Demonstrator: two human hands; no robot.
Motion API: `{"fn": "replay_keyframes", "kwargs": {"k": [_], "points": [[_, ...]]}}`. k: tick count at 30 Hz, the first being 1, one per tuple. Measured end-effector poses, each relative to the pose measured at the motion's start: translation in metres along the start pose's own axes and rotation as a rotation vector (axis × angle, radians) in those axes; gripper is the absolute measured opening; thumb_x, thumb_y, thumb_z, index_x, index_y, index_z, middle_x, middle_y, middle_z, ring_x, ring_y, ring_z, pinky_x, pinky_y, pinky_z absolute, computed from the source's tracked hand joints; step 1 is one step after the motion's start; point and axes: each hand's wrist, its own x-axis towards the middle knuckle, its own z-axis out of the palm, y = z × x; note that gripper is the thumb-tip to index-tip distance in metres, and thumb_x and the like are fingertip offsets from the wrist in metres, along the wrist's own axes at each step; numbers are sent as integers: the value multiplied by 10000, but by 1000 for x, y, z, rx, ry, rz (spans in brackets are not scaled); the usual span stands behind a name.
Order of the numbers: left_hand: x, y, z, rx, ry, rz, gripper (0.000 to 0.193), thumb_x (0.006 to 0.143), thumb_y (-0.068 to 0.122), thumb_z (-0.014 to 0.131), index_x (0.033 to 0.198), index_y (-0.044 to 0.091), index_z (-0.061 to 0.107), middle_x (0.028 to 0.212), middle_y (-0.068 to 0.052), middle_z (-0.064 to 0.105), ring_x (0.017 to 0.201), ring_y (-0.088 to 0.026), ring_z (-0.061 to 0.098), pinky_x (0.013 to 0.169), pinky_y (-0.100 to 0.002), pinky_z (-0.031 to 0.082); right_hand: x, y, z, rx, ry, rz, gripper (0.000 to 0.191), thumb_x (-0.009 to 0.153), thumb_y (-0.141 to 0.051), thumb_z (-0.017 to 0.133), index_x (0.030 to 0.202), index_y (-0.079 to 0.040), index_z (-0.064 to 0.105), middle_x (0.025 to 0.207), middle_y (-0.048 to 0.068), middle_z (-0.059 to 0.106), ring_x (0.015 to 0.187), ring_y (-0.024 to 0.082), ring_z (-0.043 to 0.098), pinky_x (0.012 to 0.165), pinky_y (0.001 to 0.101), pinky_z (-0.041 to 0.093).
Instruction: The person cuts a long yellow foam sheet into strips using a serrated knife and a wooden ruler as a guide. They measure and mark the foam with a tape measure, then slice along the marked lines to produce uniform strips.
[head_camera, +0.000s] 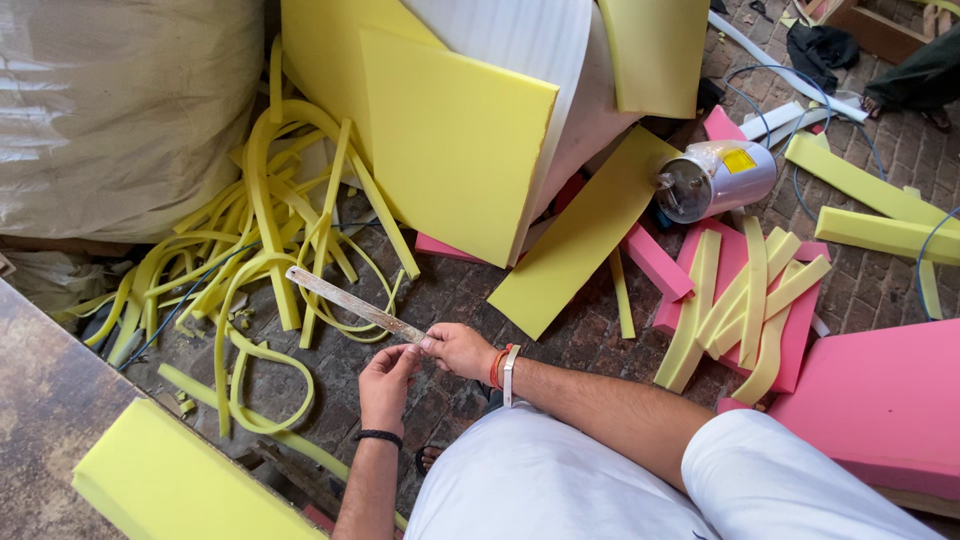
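A long flat metal blade (350, 298) sticks out up and to the left over the brick floor. My right hand (458, 349) pinches its near end between thumb and fingers. My left hand (388, 384) is just below, fingertips touching the same end of the blade. A black band is on my left wrist; an orange thread and a white band are on my right wrist. Under the blade lies a tangle of thin yellow foam strips (255, 250).
Large yellow foam sheets (455, 140) lean ahead. A yellow foam block (175, 485) lies on a worn table at lower left. Pink foam slabs (885, 400) and yellow offcuts (745, 300) lie right, by a silver metal canister (715, 178). A big plastic-wrapped bundle (120, 110) fills upper left.
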Motion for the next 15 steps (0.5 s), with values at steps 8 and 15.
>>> {"fn": "replay_keyframes", "kwargs": {"k": [8,15], "points": [[0,-2,-9,-28,17,-2,173,923,224,750,1000,69,751,899,8,752,790,-78,656,679,-245,469,6,6,9,71,-30,5,209,1067,-227,538,1009,-63,653,674,-32,522,582,69,475,514,247,400],[22,-35,-30,-120,36,66,143,917,167,765,994,46,759,854,0,728,748,-80,617,637,-232,447,34,28,20,131,-85,20,196,1071,-216,542,1019,-68,658,688,-31,533,586,63,473,519,235,395]]}}
